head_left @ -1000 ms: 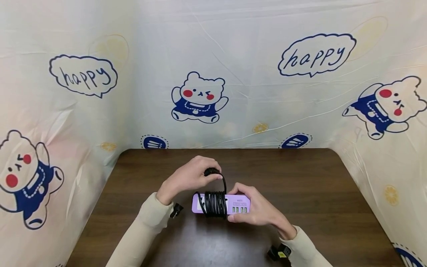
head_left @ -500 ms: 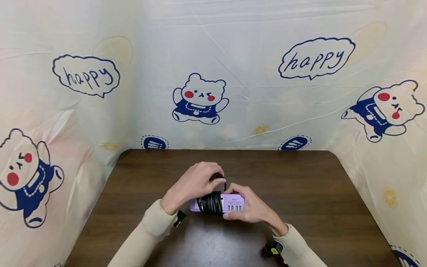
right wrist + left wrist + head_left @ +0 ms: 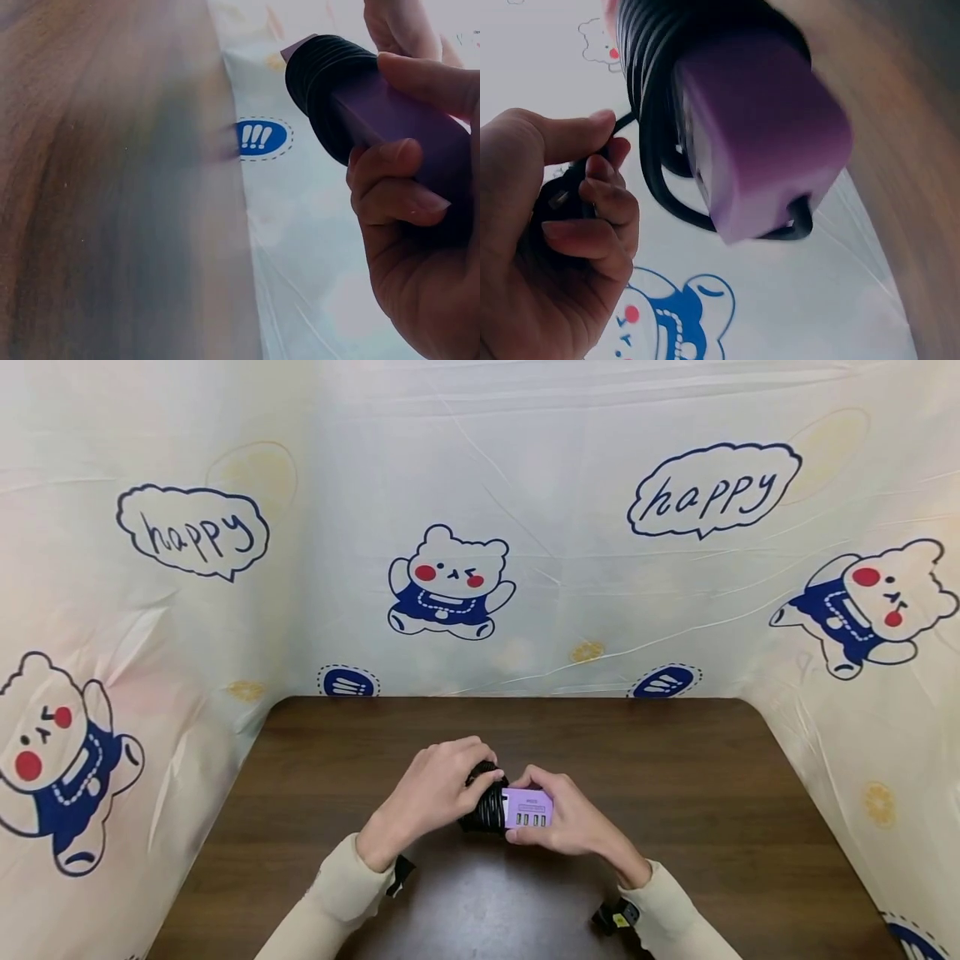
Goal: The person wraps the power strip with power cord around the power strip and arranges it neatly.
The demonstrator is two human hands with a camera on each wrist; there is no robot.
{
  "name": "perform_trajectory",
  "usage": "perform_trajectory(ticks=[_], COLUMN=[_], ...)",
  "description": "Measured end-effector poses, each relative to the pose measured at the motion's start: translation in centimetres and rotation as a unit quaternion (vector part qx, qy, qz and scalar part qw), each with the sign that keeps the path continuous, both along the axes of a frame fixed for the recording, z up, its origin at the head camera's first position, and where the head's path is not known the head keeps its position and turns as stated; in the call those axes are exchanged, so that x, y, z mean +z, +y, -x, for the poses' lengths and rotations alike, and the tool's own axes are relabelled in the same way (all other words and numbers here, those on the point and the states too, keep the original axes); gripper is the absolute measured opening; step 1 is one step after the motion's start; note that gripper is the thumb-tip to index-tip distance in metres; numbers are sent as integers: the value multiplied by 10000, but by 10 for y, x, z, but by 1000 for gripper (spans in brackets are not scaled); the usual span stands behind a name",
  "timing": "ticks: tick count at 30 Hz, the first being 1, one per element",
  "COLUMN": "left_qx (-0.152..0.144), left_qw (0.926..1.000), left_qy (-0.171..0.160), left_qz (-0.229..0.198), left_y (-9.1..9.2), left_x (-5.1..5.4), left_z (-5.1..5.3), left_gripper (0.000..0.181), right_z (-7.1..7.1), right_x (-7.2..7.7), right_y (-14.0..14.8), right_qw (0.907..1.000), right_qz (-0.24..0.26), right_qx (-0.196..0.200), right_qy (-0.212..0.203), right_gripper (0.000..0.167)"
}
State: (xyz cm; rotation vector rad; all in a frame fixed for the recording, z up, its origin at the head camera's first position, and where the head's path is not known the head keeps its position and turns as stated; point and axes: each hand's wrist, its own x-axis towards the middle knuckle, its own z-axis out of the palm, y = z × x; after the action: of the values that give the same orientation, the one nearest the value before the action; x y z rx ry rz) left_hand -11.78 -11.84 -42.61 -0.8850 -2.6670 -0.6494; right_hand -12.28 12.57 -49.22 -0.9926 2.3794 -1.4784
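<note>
A purple power strip with several USB ports is held above the table by my right hand, whose thumb and fingers grip its right end. Black cord is wound in several turns around the strip's middle. My left hand is beside the coil and hides the strip's left end in the head view. In the left wrist view, thumb and fingers pinch the cord's free end, with the black plug against the palm. The strip's purple end, where the cord comes out, faces that camera.
A dark brown wooden table lies under both hands. A pale curtain printed with bears and "happy" bubbles stands around its back and sides. Black wrist cameras sit at both cuffs.
My left hand has come down and nearer the coil with the plug, so the free stretch of cord is shorter. The strip has turned, and its left end has gone from the head view.
</note>
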Motion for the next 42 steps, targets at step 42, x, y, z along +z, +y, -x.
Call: perform_trajectory(ticks=[42], left_qx=[1350], left_qw=[9584], left_qy=[394], left_qz=[-2484], left_y=[45], left_x=[-100], left_z=[-53], left_gripper=[39], right_z=[19], right_x=[-46], right_y=[3], right_qw=[9658], right_qz=[1126], right_qx=[-268], right_qy=[-2320], right_gripper=[47])
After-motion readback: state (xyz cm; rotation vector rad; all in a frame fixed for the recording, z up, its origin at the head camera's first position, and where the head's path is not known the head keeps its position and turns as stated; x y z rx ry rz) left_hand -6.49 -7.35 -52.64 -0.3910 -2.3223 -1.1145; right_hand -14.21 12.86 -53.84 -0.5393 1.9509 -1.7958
